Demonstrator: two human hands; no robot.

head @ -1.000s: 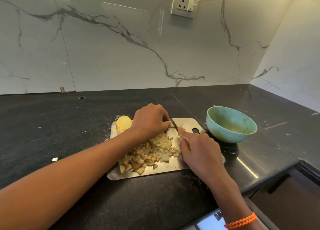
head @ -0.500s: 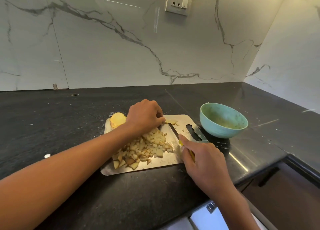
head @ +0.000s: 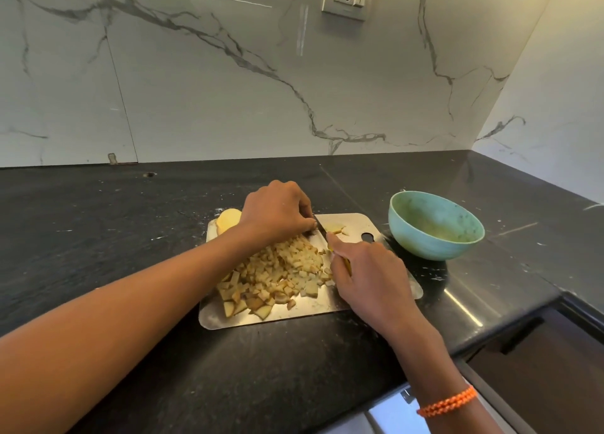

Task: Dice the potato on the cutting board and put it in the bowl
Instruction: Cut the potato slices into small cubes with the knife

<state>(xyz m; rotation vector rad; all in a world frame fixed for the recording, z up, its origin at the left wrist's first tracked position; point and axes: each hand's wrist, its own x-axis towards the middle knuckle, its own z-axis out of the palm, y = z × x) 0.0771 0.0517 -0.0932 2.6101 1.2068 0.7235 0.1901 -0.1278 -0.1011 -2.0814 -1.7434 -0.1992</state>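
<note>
Potato dice (head: 281,273) lie heaped on the metal cutting board (head: 353,219), too many to count, spreading from under the left hand toward the near left corner. Two or three loose pieces (head: 335,228) sit apart near the far edge, and one uncut yellow potato chunk (head: 227,219) rests at the board's far left corner. One pale green bowl (head: 434,226) stands on the black countertop (head: 98,224) just to the right of the board; it holds no dice, only some smeared residue inside. The left hand (head: 277,213) is curled with fingertips pressed down at the far end of the heap. The right hand (head: 369,270) is closed around the yellow handle of one knife (head: 320,229), blade pointing away beside the left fingers. One orange bracelet (head: 447,401) circles the right wrist.
</note>
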